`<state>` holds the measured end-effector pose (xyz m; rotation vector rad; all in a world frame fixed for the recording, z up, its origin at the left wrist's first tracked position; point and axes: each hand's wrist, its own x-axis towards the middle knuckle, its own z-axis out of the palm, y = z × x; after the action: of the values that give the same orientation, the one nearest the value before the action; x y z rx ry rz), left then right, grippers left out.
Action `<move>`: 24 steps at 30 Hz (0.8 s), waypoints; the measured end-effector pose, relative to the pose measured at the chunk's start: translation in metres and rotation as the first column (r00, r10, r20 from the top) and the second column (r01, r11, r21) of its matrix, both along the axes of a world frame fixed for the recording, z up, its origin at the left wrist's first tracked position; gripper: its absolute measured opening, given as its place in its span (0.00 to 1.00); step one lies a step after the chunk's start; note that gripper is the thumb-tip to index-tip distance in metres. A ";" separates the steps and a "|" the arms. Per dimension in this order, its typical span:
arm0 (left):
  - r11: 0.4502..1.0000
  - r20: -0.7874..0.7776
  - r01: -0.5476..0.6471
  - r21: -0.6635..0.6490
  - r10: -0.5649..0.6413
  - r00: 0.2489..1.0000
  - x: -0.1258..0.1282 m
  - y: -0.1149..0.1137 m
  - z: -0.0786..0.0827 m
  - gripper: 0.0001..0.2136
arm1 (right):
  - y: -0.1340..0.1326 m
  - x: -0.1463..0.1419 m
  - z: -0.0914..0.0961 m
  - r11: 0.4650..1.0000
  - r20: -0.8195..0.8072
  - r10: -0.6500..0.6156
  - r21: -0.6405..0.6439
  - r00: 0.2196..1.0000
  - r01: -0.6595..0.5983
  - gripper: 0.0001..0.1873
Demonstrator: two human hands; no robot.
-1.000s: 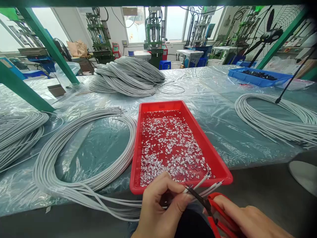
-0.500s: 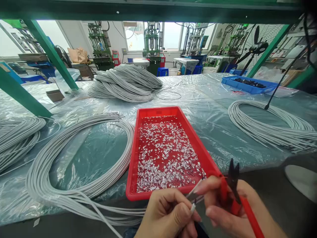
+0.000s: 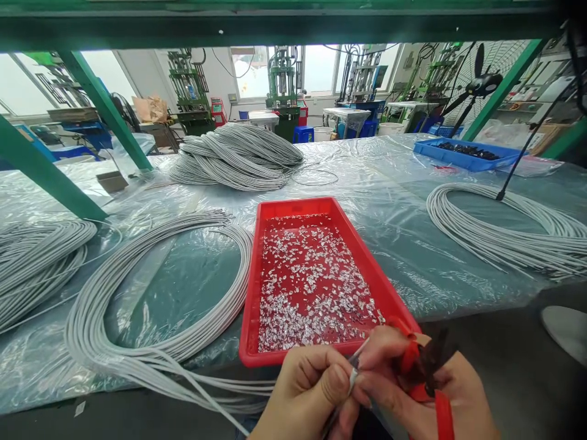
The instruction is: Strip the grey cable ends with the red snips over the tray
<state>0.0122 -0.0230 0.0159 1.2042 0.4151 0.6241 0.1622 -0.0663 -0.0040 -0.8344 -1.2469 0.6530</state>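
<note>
Just past the near edge of the red tray (image 3: 246, 342), my left hand (image 3: 312, 391) pinches the end of a grey cable (image 3: 353, 374) between thumb and fingers. My right hand (image 3: 389, 385) is closed around red-handled cutting pliers (image 3: 443, 408); their dark jaws (image 3: 440, 354) point up and away to the right. At the same time its thumb and index finger touch the cable tip, up against the left fingertips. The exact tip is partly hidden by the fingers. Many small shiny foil scraps (image 3: 293, 311) lie scattered in the tray.
Coiled grey cable (image 3: 82, 311) lies left of the tray, another coil (image 3: 481, 244) at the right, and a large heap (image 3: 238, 159) behind. A blue tray (image 3: 458, 160) with black parts sits back right. Green frame posts (image 3: 50, 171) and a fan (image 3: 481, 85) stand beyond.
My right hand has moved left, bringing its thumb and index finger onto the cable tip at my left fingers. The pliers' jaws have tipped to the right. The view has shifted slightly.
</note>
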 end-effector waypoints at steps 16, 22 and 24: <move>0.767 -0.231 -0.176 0.617 0.390 0.891 -0.012 -0.009 0.009 0.21 | -0.006 0.004 0.013 0.993 0.058 0.029 -0.113 0.998 -0.022 0.26; 0.947 -0.268 -0.247 0.207 0.298 0.916 -0.010 -0.013 0.018 0.20 | -0.002 0.003 0.013 0.991 0.053 -0.008 -0.132 0.999 0.015 0.24; 0.967 -0.225 -0.226 0.119 0.248 0.942 -0.008 -0.011 0.018 0.21 | -0.001 0.003 0.009 0.992 0.068 -0.023 -0.122 0.997 0.032 0.20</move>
<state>0.0041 -0.0340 0.0338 1.3332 0.7499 0.7133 0.1654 -0.0675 0.0054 -0.9810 -1.2626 0.6901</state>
